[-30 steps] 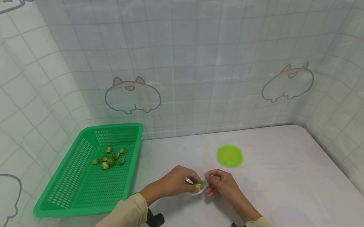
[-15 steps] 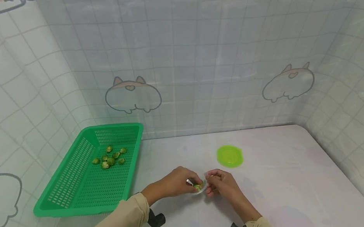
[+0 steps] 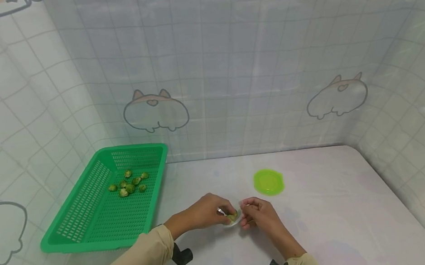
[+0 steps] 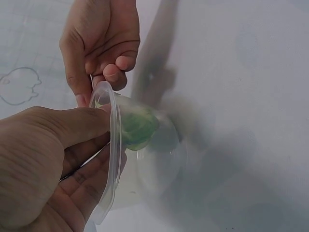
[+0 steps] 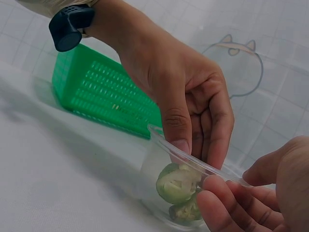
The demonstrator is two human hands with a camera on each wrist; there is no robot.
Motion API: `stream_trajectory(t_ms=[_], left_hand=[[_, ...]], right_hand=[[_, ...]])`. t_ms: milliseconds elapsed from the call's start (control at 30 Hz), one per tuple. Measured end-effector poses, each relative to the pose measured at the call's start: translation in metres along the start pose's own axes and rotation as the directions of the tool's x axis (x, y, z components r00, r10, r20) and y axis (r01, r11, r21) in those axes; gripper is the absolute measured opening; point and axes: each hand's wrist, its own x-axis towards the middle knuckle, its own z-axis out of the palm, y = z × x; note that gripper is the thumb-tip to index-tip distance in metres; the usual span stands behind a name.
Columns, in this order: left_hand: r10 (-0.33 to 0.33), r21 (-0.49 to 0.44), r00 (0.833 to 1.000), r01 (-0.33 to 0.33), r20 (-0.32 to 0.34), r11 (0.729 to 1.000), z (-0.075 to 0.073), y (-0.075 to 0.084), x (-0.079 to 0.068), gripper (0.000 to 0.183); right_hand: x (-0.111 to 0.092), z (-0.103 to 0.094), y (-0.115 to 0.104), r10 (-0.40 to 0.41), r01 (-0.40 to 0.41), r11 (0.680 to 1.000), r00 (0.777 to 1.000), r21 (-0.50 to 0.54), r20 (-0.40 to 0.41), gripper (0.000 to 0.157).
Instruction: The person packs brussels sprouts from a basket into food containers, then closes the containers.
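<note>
A clear plastic cup point(image 5: 151, 169) stands tilted between the two hands. My right hand point(image 3: 261, 213) pinches its rim between thumb and fingers. From the other side, my left hand point(image 3: 209, 210) reaches over the rim, thumb and fingertips inside the cup. They hold a Brussels sprout point(image 5: 176, 186), its pale side showing through the wall in the right wrist view. Below it, a second Brussels sprout point(image 5: 186, 211) lies near the cup's bottom. The left wrist view shows green through the cup wall point(image 4: 137, 126), partly hidden behind the left thumb.
A green slotted basket point(image 3: 105, 228) stands at the left, with several Brussels sprouts point(image 3: 130, 188) near its back. Behind the right hand lies a flat lime-green lid-like piece point(image 3: 268, 182) with a small tab. Patterned curtains point(image 3: 229, 79) rise behind the table and at both sides.
The sprout between my left fingers sits slightly lower in the cup and shows less from above. Both hands have hardly moved.
</note>
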Motion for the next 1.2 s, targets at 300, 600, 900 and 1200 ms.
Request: stream_trajectory(t_ms=[300,600,900,1200], left_hand=[[0.009,0.01,1.0,-0.009,-0.013,1.0,-0.003,0.002,-0.003,0.017],[0.026,-0.007,0.999,-0.026,-0.031,1.0,-0.008,0.004,-0.006,0.018],[0.044,0.051,0.997,-0.041,-0.063,0.998,-0.016,0.0,-0.009,0.015],[0.005,0.039,0.994,-0.001,-0.108,0.999,-0.023,-0.003,-0.014,0.015]], right_hand=[[0.01,-0.003,0.016,-0.013,0.013,1.0,1.0,-0.005,-0.015,0.036],[0.012,-0.002,0.02,-0.017,0.016,1.0,0.999,-0.011,-0.029,0.04],[0.013,-0.003,0.021,-0.006,0.005,1.0,1.0,-0.021,-0.017,0.037],[0.013,-0.003,0.021,-0.003,0.002,1.0,1.0,-0.023,-0.022,0.039]])
